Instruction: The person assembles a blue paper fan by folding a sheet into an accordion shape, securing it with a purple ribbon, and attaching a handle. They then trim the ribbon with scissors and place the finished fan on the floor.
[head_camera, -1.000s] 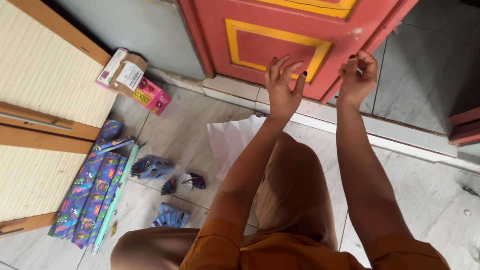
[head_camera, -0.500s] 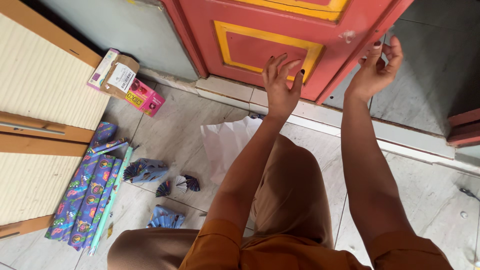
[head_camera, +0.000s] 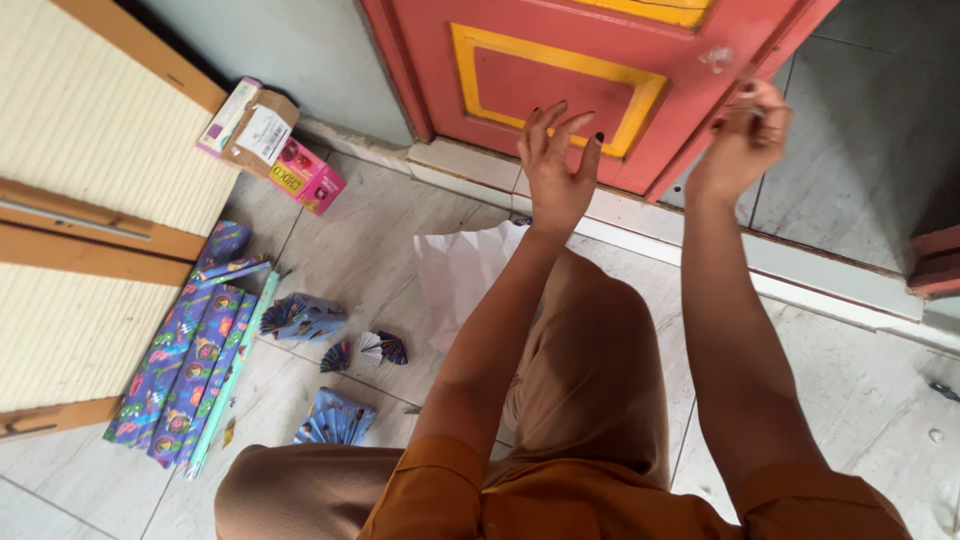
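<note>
The left hand (head_camera: 557, 170) is raised in front of the red door (head_camera: 600, 70) with its yellow-framed panel, fingers spread open and holding nothing, the fingertips close to the lower edge of the yellow frame. The right hand (head_camera: 745, 140) is up at the door's right edge, further right and a little higher; its fingers are curled together, but the hand is blurred, so I cannot tell whether they pinch anything. Both forearms rise from orange sleeves at the near edge, above a bent knee in tan trousers (head_camera: 590, 380). On the tiled floor (head_camera: 350, 260), a sheet of white paper (head_camera: 460, 275) lies just beside the knee, below the left hand. Further left lie 2 small folded paper fans (head_camera: 366, 352) side by side, a larger blue folded piece (head_camera: 305, 318) beyond them, and another blue pleated piece (head_camera: 335, 425) nearer the person. At the far left, rolls of purple patterned wrapping paper (head_camera: 185, 370) lie along a wooden cabinet (head_camera: 90, 200). A pink box (head_camera: 305, 177) and a brown cardboard packet (head_camera: 260, 135) sit by the wall, left of the door.
</note>
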